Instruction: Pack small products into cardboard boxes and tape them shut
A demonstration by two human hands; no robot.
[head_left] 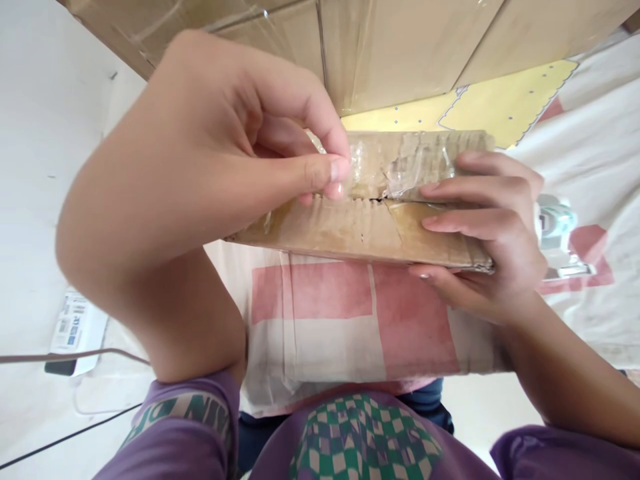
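Note:
A small cardboard box (320, 230) lies before me with clear packing tape (420, 160) along its middle seam, wrinkled and torn near a small dark gap. My left hand (260, 127) is bent over the box's left half, thumb and fingertips pinched on a piece of clear tape (357, 160). Around the right end of the box my right hand (500, 227) is wrapped, fingers spread over the top and thumb against the near edge.
Large cardboard boxes (400, 47) stand behind, beside a yellow printed sheet (530, 100). A tape dispenser (560, 233) lies to the right on the red and white cloth (330, 353). At the left are a power adapter (75, 333) and cables.

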